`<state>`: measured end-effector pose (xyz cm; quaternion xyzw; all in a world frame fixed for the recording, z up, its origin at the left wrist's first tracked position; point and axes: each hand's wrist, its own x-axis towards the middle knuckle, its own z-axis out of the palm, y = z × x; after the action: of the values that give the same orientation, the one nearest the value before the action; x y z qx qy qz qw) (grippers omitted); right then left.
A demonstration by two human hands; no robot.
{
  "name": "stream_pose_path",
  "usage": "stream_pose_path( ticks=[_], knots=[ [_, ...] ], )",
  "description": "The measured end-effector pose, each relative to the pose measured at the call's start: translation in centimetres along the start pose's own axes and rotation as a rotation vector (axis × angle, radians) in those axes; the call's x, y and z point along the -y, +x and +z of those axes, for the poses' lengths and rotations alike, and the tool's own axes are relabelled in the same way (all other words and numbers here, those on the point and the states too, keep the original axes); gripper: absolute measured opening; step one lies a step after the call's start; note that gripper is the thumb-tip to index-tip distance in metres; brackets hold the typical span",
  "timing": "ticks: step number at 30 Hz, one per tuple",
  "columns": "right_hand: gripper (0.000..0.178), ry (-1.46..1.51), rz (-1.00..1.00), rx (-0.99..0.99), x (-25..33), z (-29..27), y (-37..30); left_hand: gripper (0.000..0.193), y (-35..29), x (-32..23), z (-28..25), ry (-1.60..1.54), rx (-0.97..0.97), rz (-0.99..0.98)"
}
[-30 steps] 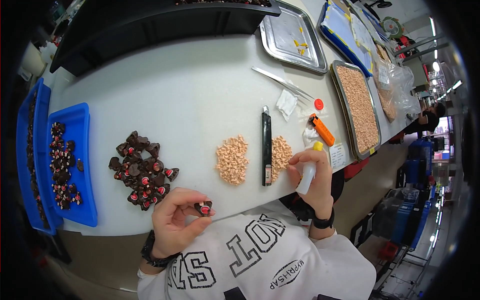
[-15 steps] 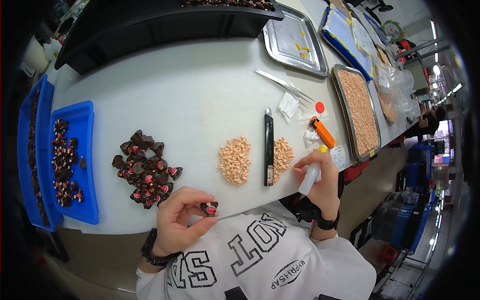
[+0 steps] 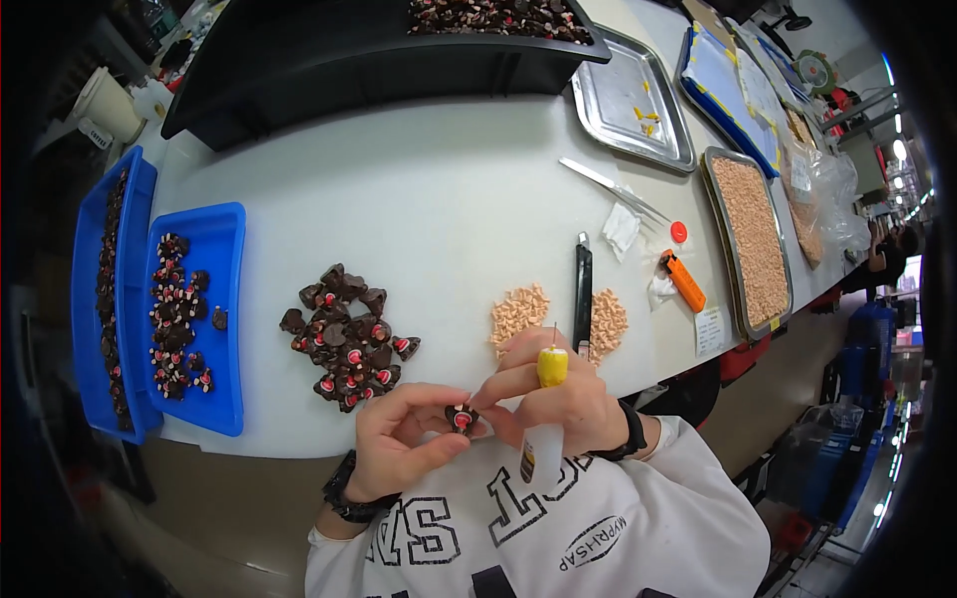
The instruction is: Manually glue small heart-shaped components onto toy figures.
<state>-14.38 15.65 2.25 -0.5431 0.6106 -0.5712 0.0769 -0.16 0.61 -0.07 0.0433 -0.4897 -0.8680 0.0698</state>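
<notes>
My left hand [image 3: 391,444] pinches a small dark-brown piece with a red and white part [image 3: 462,420] just above the table's front edge. My right hand [image 3: 583,411] has come up beside it, fingertips at the piece. Held in that hand is a small squeeze bottle [image 3: 544,450] with a yellow top and a thin needle tip, the needle pointing up and away from the piece. A heap of similar brown pieces [image 3: 344,339] lies left of centre. Small beige bits [image 3: 518,307] lie beyond the right hand, next to a black cutter knife [image 3: 583,279].
Blue trays [image 3: 239,329] with brown pieces stand at the left; a long black bin [image 3: 349,85] is at the back. Tweezers [image 3: 613,186], crumpled tissue [image 3: 620,232], a red cap [image 3: 679,232], an orange handled tool [image 3: 683,281] and a tray of beige bits [image 3: 753,239] lie right.
My right hand has moved left with the bottle, meeting the left hand at the brown piece. The bottle has turned, its needle now upward. The whole view has shifted somewhat.
</notes>
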Motion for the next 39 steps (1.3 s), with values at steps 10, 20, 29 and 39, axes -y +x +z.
stream_pose_path(
  ticks=[10,20,29,39],
  knots=[
    [0.031,-0.058,-0.168,-0.030,-0.71,0.35,0.37,0.037,0.10,0.25,-0.05,0.005,-0.072,0.065],
    [0.030,-0.053,-0.155,0.014,-0.67,0.43,-0.15,0.035,0.05,-0.05,-0.08,0.180,-0.039,0.092],
    [0.027,-0.105,-0.079,-0.013,-0.54,0.87,-0.43,0.034,0.20,0.42,-0.09,0.135,-0.071,0.111],
    [0.027,-0.023,-0.189,-0.007,-0.83,0.87,-0.12,0.032,-0.12,0.48,-0.03,0.019,-0.124,0.118]
  ],
)
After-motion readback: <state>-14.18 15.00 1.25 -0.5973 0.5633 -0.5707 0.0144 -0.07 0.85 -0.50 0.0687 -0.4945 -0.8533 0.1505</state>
